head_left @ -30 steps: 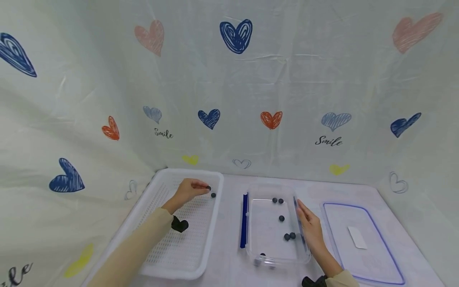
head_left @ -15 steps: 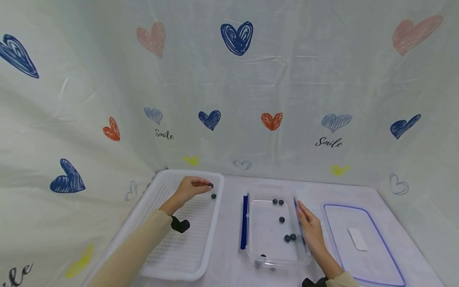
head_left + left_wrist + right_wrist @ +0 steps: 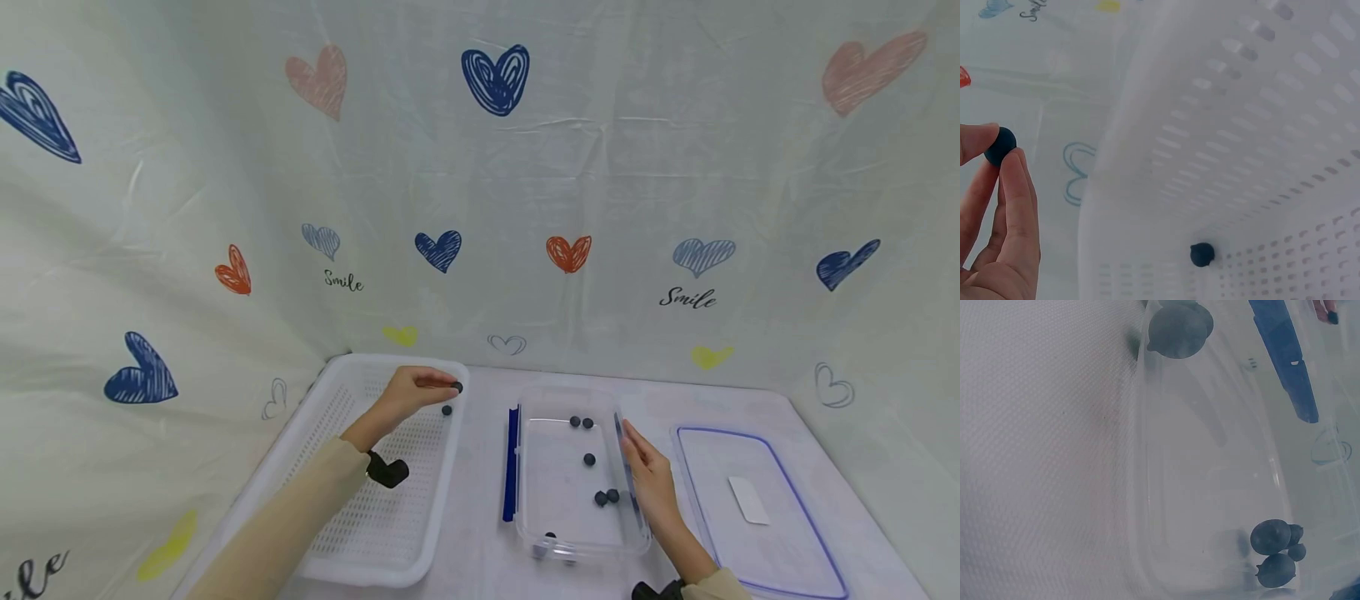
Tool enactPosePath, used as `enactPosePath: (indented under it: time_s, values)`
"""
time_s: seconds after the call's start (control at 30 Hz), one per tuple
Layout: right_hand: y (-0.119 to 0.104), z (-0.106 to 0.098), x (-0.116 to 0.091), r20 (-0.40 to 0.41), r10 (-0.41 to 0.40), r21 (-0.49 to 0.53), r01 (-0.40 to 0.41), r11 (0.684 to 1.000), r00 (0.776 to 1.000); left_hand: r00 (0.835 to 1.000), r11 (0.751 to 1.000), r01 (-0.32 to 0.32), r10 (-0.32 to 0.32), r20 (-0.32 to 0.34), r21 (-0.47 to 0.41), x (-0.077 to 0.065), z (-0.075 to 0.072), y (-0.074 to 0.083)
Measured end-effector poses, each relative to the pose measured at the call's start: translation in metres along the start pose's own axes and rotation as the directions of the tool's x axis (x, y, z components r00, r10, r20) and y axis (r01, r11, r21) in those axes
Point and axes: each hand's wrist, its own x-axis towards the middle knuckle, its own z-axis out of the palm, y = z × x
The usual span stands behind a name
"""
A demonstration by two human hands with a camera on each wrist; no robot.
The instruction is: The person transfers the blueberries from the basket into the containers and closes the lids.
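Observation:
With thumb and fingertips my left hand point(image 3: 411, 392) pinches a small dark blue ball point(image 3: 1001, 147), over the far right corner of the white perforated basket point(image 3: 431, 533). A second ball point(image 3: 447, 410) lies in that basket below the hand, against its corner in the left wrist view point(image 3: 1202, 254). My right hand point(image 3: 651, 475) holds the right side wall of a clear plastic box point(image 3: 558, 442); part of its fingers is hidden behind that wall. Several more dark balls point(image 3: 589, 459) lie inside the box, two of them touching point(image 3: 607, 497). The right wrist view shows balls point(image 3: 1270, 537) through the clear wall.
A blue latch flap point(image 3: 512, 462) sticks out from the box's left side. At the right lies a clear lid point(image 3: 757, 508) with a blue rim and a white label point(image 3: 747, 499). A curtain point(image 3: 480, 167) printed with hearts hangs behind the table point(image 3: 480, 500).
My left hand has lifted slightly and moved right with the pinched ball, towards the basket's right rim. The right hand and the box have stayed in place.

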Motion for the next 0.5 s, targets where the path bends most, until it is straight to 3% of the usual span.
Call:
enactPosePath:
  time_s: [0.5]
  values:
    - [0.001,0.001,0.001,0.002,0.014,0.015,-0.014,1.000,1.000,0.995,1.000,-0.014,0.015,0.096,-0.007,0.002,0.033,0.021]
